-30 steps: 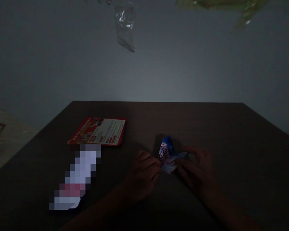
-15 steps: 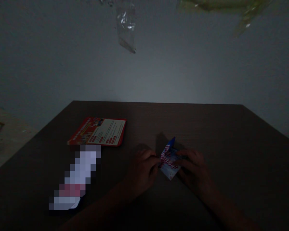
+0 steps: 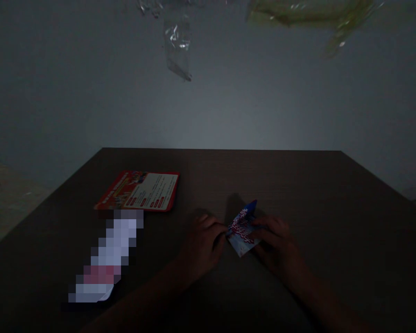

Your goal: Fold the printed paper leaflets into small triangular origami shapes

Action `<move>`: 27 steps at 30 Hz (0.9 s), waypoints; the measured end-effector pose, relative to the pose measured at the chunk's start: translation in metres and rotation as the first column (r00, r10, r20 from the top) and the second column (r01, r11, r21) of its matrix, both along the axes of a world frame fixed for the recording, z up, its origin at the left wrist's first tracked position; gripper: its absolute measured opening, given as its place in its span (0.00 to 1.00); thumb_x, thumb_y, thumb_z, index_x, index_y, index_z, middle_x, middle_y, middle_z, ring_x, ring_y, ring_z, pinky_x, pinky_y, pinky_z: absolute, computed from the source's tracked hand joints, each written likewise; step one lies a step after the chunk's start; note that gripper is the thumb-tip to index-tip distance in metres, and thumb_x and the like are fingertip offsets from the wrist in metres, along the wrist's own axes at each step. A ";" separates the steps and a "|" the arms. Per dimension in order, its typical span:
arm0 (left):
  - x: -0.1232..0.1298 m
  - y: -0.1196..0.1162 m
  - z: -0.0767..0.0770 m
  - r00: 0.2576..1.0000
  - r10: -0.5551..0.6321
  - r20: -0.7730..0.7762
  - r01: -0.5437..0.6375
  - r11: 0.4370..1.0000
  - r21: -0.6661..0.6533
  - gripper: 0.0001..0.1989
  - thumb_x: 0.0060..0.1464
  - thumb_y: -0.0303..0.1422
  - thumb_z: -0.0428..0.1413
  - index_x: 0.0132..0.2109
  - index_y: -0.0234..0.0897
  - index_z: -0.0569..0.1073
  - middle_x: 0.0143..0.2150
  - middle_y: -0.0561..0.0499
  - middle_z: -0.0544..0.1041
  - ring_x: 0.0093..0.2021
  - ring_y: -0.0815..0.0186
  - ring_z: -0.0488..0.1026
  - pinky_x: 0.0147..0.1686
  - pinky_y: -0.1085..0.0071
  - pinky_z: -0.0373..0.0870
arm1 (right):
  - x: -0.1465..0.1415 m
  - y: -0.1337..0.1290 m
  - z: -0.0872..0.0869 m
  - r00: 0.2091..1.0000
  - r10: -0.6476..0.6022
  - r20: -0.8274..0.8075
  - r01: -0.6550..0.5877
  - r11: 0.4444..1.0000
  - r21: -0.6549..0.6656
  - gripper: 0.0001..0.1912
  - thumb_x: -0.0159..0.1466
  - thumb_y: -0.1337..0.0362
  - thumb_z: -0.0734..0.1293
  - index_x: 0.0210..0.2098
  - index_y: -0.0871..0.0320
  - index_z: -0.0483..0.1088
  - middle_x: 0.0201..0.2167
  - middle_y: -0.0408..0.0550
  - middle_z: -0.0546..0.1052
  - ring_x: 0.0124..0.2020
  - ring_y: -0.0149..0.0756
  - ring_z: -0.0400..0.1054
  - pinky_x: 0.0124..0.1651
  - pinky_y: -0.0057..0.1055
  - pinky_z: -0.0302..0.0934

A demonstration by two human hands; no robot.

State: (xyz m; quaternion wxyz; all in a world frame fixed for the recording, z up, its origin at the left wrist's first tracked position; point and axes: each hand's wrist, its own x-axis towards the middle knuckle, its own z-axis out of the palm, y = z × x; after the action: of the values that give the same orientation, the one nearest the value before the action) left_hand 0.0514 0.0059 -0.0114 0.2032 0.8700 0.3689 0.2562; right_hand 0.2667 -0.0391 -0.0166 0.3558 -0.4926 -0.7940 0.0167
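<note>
A small folded piece of printed paper (image 3: 241,238), blue and white with dark red lettering-like shapes, is between my two hands over the table. One blue flap of it stands up at the far side. My left hand (image 3: 205,243) pinches its left corner between thumb and fingers. From the other side, my right hand (image 3: 275,238) grips the right edge, the thumb low and the fingers on top. Dim light hides the exact fold lines and parts of the fingertips.
On the dark wooden table (image 3: 263,171), a red printed booklet or card (image 3: 138,190) lies at the left. Nearer me is a phone-like bright object (image 3: 107,256), blurred by pixels. Clear plastic (image 3: 178,46) and yellowish tape (image 3: 298,13) stick to the wall (image 3: 229,101).
The view has shifted slightly. The paper's blue flap leans a little further to the right, and both hands keep their hold on the paper.
</note>
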 end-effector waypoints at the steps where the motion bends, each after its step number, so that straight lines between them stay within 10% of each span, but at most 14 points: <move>1: 0.000 0.000 0.000 1.000 0.002 0.007 -0.002 1.000 -0.006 0.09 0.55 0.24 0.51 0.41 0.39 0.72 0.38 0.49 0.72 0.40 0.62 0.68 0.41 0.63 0.65 | 0.000 0.000 0.000 1.000 0.001 -0.003 -0.001 1.000 0.006 0.07 0.57 0.73 0.67 0.33 0.56 0.71 0.41 0.52 0.74 0.44 0.45 0.65 0.42 0.42 0.58; 27: 0.006 0.004 0.001 0.978 0.134 -0.158 -0.140 0.990 -0.025 0.06 0.58 0.29 0.51 0.35 0.37 0.74 0.36 0.49 0.72 0.39 0.62 0.68 0.42 0.62 0.62 | -0.002 -0.001 0.000 1.000 0.017 -0.023 -0.019 0.993 -0.114 0.11 0.54 0.75 0.66 0.32 0.53 0.71 0.40 0.48 0.75 0.43 0.44 0.66 0.43 0.42 0.58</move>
State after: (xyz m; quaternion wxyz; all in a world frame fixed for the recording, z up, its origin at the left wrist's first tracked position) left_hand 0.0577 0.0098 -0.0103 0.1711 0.8562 0.4472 0.1941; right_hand 0.2644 -0.0400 -0.0165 0.3357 -0.5048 -0.7921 0.0709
